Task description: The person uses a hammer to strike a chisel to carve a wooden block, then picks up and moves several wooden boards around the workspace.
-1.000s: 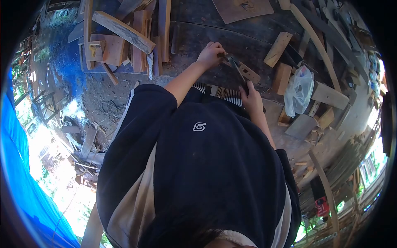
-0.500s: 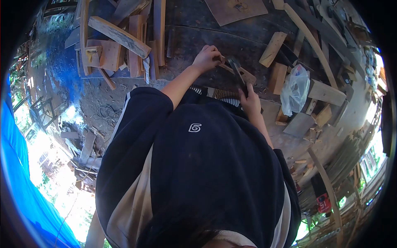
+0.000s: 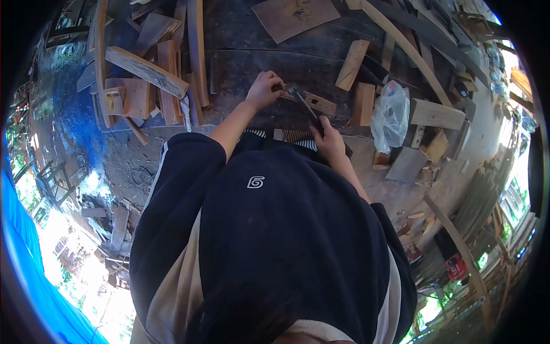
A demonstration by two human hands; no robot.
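Observation:
My right hand (image 3: 329,139) is closed around the handle of what looks like a hammer (image 3: 307,107). Its dark head points up and left, close to my left hand (image 3: 265,90). My left fingers are pinched together at the left end of a narrow wooden piece (image 3: 322,104) that has a hole near its right end. Whether they grip that piece or something small at its end is hidden. The hammer crosses over the wooden piece, which lies low over the dark worktop (image 3: 240,60) in front of my body.
Wooden offcuts (image 3: 146,71) are heaped on the left. A square board (image 3: 295,20) lies at the far side. To the right are a wood block (image 3: 352,65), a clear plastic bag (image 3: 391,117) and a long curved strip (image 3: 404,43). A blue tarp (image 3: 20,241) hangs at lower left.
The whole view has shifted, so the worktop and its things appear farther left. Both hands keep nearly the same hold, with the hammer head still near my left fingers.

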